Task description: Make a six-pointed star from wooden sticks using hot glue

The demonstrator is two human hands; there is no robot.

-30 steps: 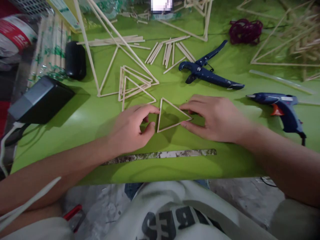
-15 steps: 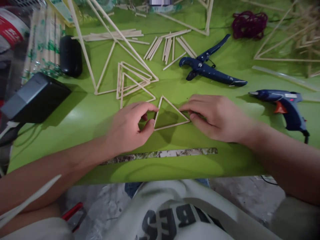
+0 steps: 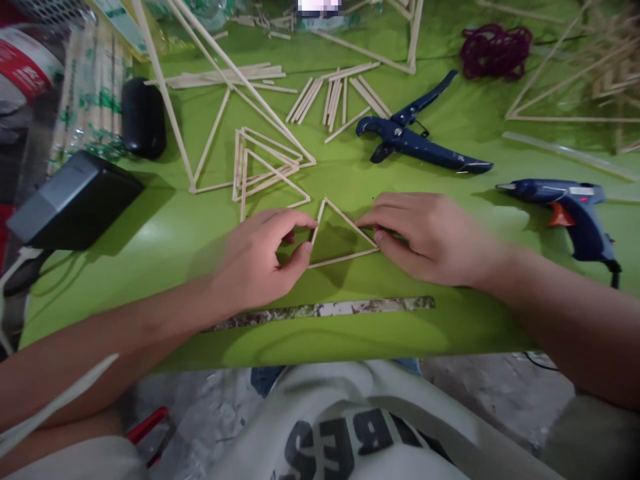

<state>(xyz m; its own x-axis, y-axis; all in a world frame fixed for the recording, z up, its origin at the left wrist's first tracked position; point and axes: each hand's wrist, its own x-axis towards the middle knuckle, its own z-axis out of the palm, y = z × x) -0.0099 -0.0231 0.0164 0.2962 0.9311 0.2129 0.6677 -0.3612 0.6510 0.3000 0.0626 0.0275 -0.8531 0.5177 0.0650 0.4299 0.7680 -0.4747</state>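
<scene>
A small triangle of thin wooden sticks (image 3: 343, 258) lies on the green tabletop between my hands. My left hand (image 3: 263, 257) pinches its left side, thumb and index finger at the stick. On the other side, my right hand (image 3: 425, 233) has its fingertips and thumb closed at the right side and right corner. Just beyond my left hand, several similar stick triangles (image 3: 278, 175) are piled over one another. A patterned flat strip (image 3: 340, 308) lies on the near side of the triangle.
Navy hand cutters (image 3: 400, 133) lie beyond my right hand, with a blue glue gun (image 3: 575, 200) farther right. Short cut sticks (image 3: 333, 100) and a larger stick frame (image 3: 164, 95) are farther back. A black power adapter (image 3: 75, 200) stands left; maroon cord (image 3: 495, 50) lies back right.
Both hands and the small triangle have shifted very slightly toward me. The grip looks the same, and the camera view has moved a little.
</scene>
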